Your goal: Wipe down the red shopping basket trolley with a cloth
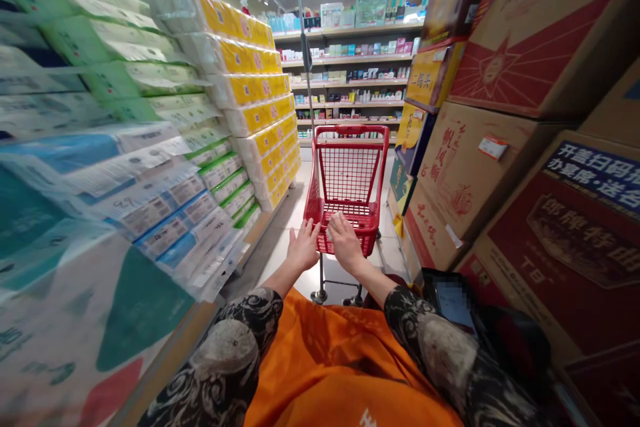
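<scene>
A small red shopping cart (347,173) with a wire-mesh basket stands directly ahead of me on the aisle floor. My left hand (303,245) presses against the cart's near left side, its fingers spread apart. My right hand (346,243) lies over the near rim of the basket, its fingers curling slightly onto the red wire. Patterned black-and-grey sleeves cover both forearms, and an orange garment (340,367) covers my front. Nothing shows inside the cart's basket.
Wrapped packs of toilet paper (240,60) are stacked high along the left of the aisle. Large printed cardboard cartons (465,173) rise on the right. A black bag with a phone (453,303) sits near my right arm. Shelves of bottled and boxed goods (345,80) stand at the far end.
</scene>
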A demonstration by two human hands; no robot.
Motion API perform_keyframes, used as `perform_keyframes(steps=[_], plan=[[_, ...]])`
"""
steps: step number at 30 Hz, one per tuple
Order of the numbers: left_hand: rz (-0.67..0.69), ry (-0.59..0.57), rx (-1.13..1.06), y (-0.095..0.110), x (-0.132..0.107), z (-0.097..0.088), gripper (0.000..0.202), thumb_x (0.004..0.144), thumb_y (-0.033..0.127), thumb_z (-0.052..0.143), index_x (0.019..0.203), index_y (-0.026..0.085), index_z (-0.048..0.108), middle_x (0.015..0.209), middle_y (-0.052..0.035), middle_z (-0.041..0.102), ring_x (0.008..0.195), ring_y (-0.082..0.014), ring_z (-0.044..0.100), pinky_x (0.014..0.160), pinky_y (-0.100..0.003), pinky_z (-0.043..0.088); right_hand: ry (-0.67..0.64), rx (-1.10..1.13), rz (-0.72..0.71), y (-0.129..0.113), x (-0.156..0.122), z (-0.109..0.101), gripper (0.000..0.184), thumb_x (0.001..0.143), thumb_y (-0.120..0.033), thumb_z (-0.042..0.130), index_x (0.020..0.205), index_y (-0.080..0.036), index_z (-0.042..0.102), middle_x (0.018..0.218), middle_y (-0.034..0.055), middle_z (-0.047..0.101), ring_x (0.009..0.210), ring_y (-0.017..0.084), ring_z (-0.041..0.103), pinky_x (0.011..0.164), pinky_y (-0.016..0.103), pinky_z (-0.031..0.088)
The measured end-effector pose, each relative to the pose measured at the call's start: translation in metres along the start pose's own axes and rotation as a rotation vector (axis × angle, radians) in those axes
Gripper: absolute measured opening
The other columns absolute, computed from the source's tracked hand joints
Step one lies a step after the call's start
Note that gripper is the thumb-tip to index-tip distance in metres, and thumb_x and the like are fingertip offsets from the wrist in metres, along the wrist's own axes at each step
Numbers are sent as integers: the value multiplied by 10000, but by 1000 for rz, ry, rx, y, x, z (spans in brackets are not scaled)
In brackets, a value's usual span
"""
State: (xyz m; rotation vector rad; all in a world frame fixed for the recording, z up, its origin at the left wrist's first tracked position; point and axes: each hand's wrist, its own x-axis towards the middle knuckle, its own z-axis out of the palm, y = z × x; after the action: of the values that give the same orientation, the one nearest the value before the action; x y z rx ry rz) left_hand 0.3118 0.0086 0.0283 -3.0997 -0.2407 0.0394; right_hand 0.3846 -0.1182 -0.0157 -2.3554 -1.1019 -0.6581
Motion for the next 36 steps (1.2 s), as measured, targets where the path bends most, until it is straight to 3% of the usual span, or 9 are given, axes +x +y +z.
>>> perform_keyframes(steps=[2, 7, 9, 17, 21, 24, 26, 32, 36], plan=[[34, -3, 11, -2, 0, -1, 775, 730, 225, 521, 1430, 192, 192, 1532, -112, 128, 1406, -244, 106, 1101, -549, 116, -25, -19, -16, 3, 1, 0, 359, 894, -123, 421, 1221, -134, 568, 1387, 114, 446, 1366, 233, 255, 1098, 433, 298], [7, -26, -40, -9, 5, -2, 727, 758, 219, 462, 1430, 192, 185, 1534, -120, 101, 1408, -242, 88, 1101, -553, 109, 9, -83, 65, 57, -23, -33, 352, 911, -150, 403, 1224, -136, 564, 1382, 125, 450, 1362, 221, 266, 1087, 446, 307], [0, -32, -69, -10, 7, -2, 742, 752, 241, 479, 1430, 190, 181, 1535, -125, 84, 1409, -247, 81, 1102, -540, 126, 8, -99, 71, 65, -25, -40, 350, 912, -149, 392, 1208, -110, 575, 1370, 142, 461, 1361, 229, 266, 1087, 450, 306], [18, -36, -100, -18, 10, -5, 781, 743, 277, 523, 1427, 135, 174, 1532, -149, 95, 1408, -252, 82, 1108, -482, 179, -69, -4, -32, -5, 13, 4, 379, 909, -123, 364, 1241, -120, 548, 1403, 131, 419, 1377, 240, 223, 1094, 479, 284], [-125, -45, -129, -32, 10, 2, 749, 755, 283, 519, 1414, 151, 188, 1530, -144, 112, 1405, -249, 108, 1102, -508, 185, -56, -19, -18, 17, -5, -7, 403, 901, -101, 365, 1271, -140, 520, 1419, 109, 401, 1386, 223, 194, 1100, 471, 276], [-103, -93, -128, -38, 9, 12, 721, 729, 237, 530, 1389, 188, 243, 1537, -113, 95, 1405, -253, 109, 1088, -555, 189, -11, -44, 31, 34, -18, -18, 422, 895, -86, 360, 1288, -146, 502, 1429, 105, 384, 1392, 217, 170, 1101, 481, 269], [-82, -80, -129, -37, 6, 15, 714, 724, 228, 534, 1381, 185, 258, 1540, -106, 76, 1404, -254, 115, 1082, -567, 195, 1, -47, 28, 27, -15, -14, 417, 897, -99, 368, 1289, -150, 502, 1431, 102, 381, 1392, 225, 167, 1102, 488, 266], [-40, -89, -83, -29, 1, 11, 706, 728, 228, 557, 1375, 176, 280, 1536, -100, 117, 1402, -269, 122, 1079, -591, 178, -58, -8, -126, -37, 29, 30, 407, 904, -143, 399, 1301, -123, 488, 1440, 99, 369, 1391, 243, 164, 1121, 455, 257], [-100, -124, -130, -25, 2, 10, 744, 739, 240, 556, 1400, 170, 222, 1539, -124, 52, 1399, -282, 126, 1071, -581, 211, -85, -22, -215, -25, 23, 26, 408, 913, -136, 384, 1310, -127, 478, 1429, 87, 390, 1391, 228, 163, 1134, 420, 247]])
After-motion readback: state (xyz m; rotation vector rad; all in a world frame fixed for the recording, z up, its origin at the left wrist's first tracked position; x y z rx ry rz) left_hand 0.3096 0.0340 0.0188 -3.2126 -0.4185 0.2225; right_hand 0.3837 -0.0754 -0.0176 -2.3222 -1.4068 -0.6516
